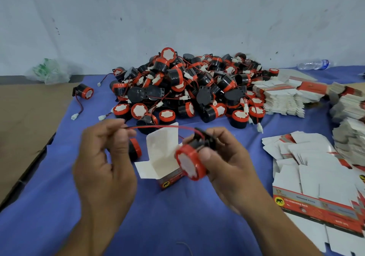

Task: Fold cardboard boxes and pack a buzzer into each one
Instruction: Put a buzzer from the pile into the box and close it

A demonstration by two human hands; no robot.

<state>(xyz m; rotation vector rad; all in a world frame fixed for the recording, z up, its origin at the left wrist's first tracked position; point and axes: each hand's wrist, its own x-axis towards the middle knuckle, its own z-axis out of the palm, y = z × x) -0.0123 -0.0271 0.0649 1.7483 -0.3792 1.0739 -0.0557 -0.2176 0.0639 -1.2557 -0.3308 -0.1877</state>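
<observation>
- Above the blue cloth [177, 216], the right hand [227, 157] grips a black-and-red buzzer [189, 163], its red face toward the camera.
- The left hand [106, 153] pinches the end of the buzzer's red wire [158, 127], which stretches between both hands.
- An open box [164, 157] stands on the cloth between the hands, flaps up.
- A buzzer pile [187, 84] lies behind, with flat boxes [316, 176] to the right.

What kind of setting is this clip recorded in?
Probably a small packing workshop: a big heap of red-and-black buzzers on a blue cloth, stacks of flat printed cartons beside it, against a bare scuffed wall.
</observation>
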